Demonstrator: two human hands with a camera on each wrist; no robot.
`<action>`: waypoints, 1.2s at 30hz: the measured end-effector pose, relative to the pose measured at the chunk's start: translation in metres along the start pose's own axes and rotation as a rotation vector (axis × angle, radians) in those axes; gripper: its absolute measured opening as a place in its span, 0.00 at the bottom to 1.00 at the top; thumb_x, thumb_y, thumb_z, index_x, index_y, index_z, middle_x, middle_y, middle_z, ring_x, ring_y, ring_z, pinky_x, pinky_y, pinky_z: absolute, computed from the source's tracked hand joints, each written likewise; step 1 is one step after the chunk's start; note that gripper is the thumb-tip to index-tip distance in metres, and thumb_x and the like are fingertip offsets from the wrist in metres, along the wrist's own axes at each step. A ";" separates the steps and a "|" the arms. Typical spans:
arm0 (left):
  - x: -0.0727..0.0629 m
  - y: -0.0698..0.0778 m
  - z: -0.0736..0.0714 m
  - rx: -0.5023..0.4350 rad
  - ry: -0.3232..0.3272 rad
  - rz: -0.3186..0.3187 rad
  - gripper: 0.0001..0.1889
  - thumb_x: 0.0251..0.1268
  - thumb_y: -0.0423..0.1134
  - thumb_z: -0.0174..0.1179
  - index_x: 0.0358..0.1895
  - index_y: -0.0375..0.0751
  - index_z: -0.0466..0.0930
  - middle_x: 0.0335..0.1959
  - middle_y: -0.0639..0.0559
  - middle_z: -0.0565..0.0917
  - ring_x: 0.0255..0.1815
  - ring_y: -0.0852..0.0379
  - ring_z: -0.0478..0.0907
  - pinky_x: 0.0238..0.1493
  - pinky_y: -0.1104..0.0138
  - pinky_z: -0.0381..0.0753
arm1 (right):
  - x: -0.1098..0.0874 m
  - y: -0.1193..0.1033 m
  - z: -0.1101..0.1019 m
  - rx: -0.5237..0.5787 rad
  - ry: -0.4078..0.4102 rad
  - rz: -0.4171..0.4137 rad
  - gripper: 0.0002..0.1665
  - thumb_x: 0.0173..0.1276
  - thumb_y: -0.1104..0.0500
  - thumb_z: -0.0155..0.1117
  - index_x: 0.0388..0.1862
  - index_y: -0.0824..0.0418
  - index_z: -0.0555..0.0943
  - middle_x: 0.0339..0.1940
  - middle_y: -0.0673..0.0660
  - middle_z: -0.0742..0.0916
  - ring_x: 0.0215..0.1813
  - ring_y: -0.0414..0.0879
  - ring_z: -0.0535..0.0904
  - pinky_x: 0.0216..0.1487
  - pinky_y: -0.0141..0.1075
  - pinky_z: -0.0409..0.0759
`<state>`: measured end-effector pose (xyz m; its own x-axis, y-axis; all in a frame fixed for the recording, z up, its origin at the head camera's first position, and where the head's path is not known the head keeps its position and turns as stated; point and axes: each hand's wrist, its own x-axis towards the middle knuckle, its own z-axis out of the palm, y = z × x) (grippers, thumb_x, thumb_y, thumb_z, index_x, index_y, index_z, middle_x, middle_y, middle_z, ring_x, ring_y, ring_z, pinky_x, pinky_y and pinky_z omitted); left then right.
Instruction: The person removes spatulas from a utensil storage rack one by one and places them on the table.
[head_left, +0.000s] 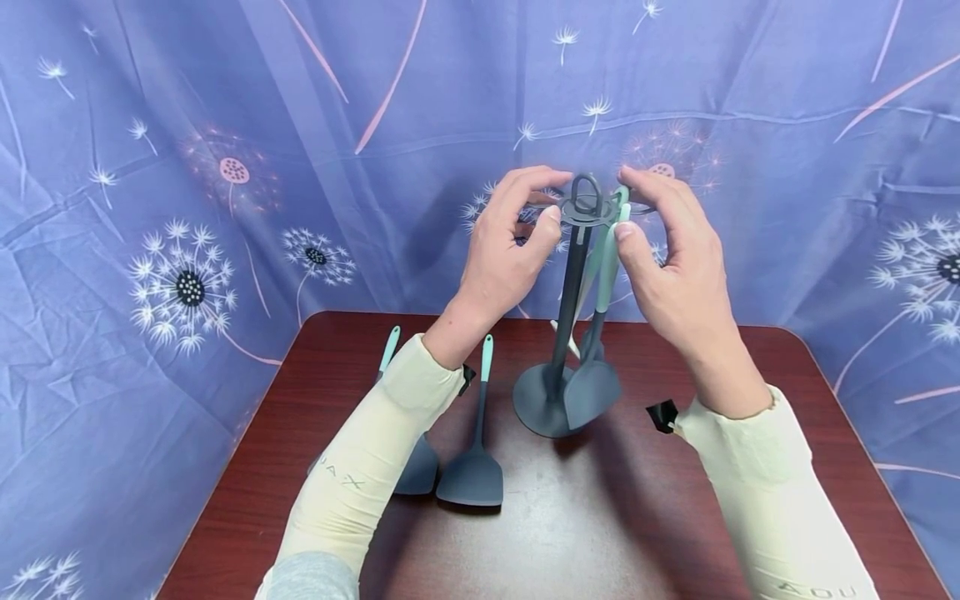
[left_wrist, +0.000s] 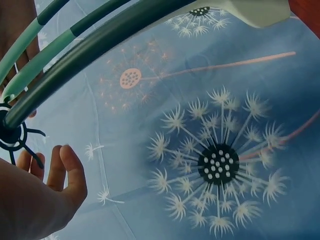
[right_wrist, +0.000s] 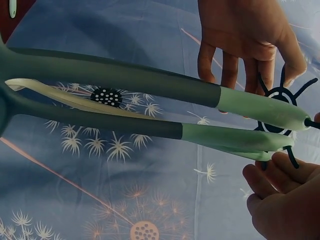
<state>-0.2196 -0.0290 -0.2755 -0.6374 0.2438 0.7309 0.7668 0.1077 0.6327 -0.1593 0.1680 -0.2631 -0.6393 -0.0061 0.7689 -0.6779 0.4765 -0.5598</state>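
A dark grey utensil stand (head_left: 567, 308) with a round base and a ring of hooks stands toward the back of the table. My left hand (head_left: 504, 237) holds the hook ring from the left, its thumb at the rim and fingers curved behind. A grey spatula (head_left: 592, 396) with a mint-green handle hangs on the right side. My right hand (head_left: 678, 258) pinches the top of that handle, thumb in front. Behind it hangs another mint-handled utensil (right_wrist: 150, 129), and a cream-coloured utensil (right_wrist: 65, 95) shows between the two shafts.
Two grey turners with mint handles lie on the dark red table (head_left: 592, 533): one turner (head_left: 471, 477) in full view, another turner (head_left: 420, 467) partly hidden behind my left sleeve. A blue dandelion-print curtain (head_left: 420, 100) hangs close behind the table.
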 end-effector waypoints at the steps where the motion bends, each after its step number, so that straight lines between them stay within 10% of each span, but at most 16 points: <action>1: 0.000 0.000 0.001 0.012 0.002 0.006 0.23 0.75 0.44 0.51 0.66 0.42 0.82 0.66 0.52 0.79 0.58 0.60 0.82 0.42 0.60 0.86 | 0.000 0.000 0.000 -0.001 -0.001 0.003 0.30 0.72 0.58 0.60 0.72 0.58 0.81 0.65 0.59 0.85 0.73 0.47 0.74 0.84 0.38 0.57; 20: 0.001 0.000 0.004 0.010 0.024 -0.005 0.25 0.71 0.45 0.49 0.67 0.43 0.81 0.64 0.52 0.79 0.56 0.62 0.81 0.41 0.57 0.85 | -0.006 0.004 0.000 0.019 -0.007 -0.009 0.30 0.79 0.46 0.62 0.76 0.53 0.78 0.69 0.55 0.83 0.70 0.47 0.76 0.75 0.35 0.66; 27: 0.001 0.000 0.006 0.005 0.021 -0.010 0.26 0.71 0.46 0.49 0.67 0.41 0.80 0.64 0.52 0.79 0.56 0.62 0.80 0.40 0.60 0.84 | -0.009 0.006 0.001 0.191 0.058 -0.026 0.38 0.80 0.40 0.62 0.75 0.65 0.76 0.72 0.61 0.81 0.72 0.50 0.78 0.82 0.41 0.62; 36: 0.002 0.001 0.005 -0.007 0.023 -0.023 0.26 0.70 0.45 0.50 0.67 0.41 0.80 0.63 0.52 0.79 0.55 0.62 0.79 0.41 0.64 0.84 | -0.014 0.006 -0.004 0.219 0.129 -0.015 0.29 0.77 0.49 0.62 0.69 0.65 0.82 0.62 0.62 0.84 0.64 0.54 0.81 0.73 0.43 0.75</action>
<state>-0.2198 -0.0235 -0.2754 -0.6562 0.2190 0.7221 0.7517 0.1062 0.6509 -0.1534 0.1746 -0.2759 -0.5865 0.1069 0.8029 -0.7585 0.2753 -0.5907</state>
